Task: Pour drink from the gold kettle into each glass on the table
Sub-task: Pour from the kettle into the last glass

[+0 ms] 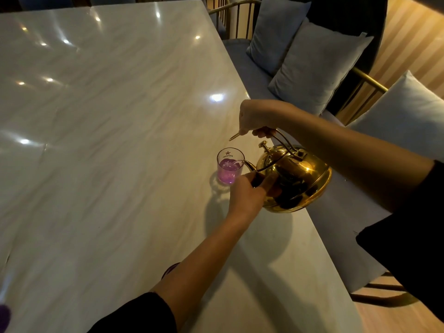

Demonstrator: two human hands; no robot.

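My right hand gripped the gold kettle by its handle; my left hand pressed open fingers against its belly. The spout poured purple drink into the glass near the desk edge; tilting further risked overflow.

Count log: gold kettle ×1. Glass ×1 in clear view. Purple shape ×1 at lower-left edge, possibly a second glass; too blurred. Hands ×2: left hand, right hand. Cushions ×3. Desk ×1.
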